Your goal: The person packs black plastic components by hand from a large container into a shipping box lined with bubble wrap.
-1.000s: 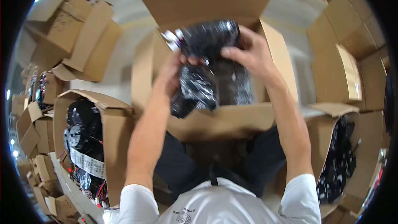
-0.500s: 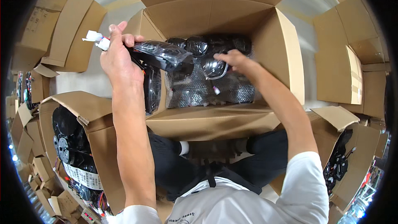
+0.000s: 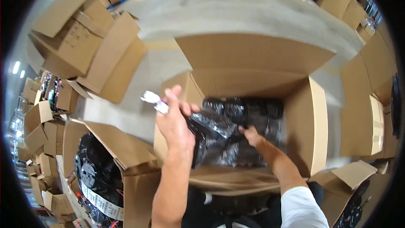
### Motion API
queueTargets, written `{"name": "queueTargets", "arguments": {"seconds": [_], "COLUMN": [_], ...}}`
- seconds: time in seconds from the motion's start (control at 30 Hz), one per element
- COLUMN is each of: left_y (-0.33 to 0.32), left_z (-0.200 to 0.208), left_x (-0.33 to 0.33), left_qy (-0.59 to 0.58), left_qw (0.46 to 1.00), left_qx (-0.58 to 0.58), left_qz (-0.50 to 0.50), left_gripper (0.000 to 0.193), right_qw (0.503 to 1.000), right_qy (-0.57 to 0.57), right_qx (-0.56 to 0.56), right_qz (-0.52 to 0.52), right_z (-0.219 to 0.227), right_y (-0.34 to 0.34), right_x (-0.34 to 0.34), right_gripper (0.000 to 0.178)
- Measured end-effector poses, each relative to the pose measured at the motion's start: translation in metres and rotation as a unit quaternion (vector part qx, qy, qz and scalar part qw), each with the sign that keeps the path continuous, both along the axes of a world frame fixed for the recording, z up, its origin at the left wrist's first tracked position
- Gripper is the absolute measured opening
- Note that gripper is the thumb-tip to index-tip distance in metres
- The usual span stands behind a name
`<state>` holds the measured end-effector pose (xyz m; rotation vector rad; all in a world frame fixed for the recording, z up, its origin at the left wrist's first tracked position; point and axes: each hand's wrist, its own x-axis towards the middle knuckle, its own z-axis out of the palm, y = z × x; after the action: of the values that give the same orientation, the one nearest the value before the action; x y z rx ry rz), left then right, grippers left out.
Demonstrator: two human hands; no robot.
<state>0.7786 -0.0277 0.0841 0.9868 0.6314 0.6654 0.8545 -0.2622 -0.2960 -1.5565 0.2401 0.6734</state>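
Observation:
My left hand (image 3: 175,120) is closed around a long black part in clear plastic (image 3: 213,123), over the left side of the open cardboard box. White plastic connectors (image 3: 151,97) on thin wires stick out beyond my left fingers. Inside the box (image 3: 319,131), my right hand (image 3: 252,136) has its fingers drawn together close to the far end of that wrapped part. What those fingers grip is dark and blurred, so I cannot make it out. Several black wrapped parts (image 3: 234,107) lie along the box's back wall, with bubble wrap (image 3: 272,133) around and below them.
At the lower left stands a carton (image 3: 139,166) full of black motor-like parts (image 3: 90,175) and wires. Another open carton (image 3: 350,175) with black parts is at the lower right. Flattened and open cartons (image 3: 107,59) stand around the grey floor (image 3: 236,12).
The whole view has shifted, so the box appears lower and farther right. My right hand has come nearer the wrapped part; the shiny rounded piece at its fingers no longer shows clearly.

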Motion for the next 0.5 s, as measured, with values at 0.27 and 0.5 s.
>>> {"name": "queueTargets", "arguments": {"seconds": [0.27, 0.5], "left_y": [-0.005, -0.058], "left_z": [-0.003, -0.007], "left_x": [-0.023, -0.026], "left_qy": [-0.02, -0.057], "left_qw": [1.0, 0.992], "left_qx": [-0.004, -0.101], "left_qz": [0.018, -0.054], "left_gripper": [0.046, 0.034], "right_qw": [0.863, 0.922], "right_qy": [-0.224, -0.196], "right_qx": [-0.309, 0.149], "right_qz": [0.332, 0.298], "right_z": [0.127, 0.321], "right_y": [0.03, -0.018], "right_x": [0.004, -0.067], "right_gripper": [0.06, 0.063]}}
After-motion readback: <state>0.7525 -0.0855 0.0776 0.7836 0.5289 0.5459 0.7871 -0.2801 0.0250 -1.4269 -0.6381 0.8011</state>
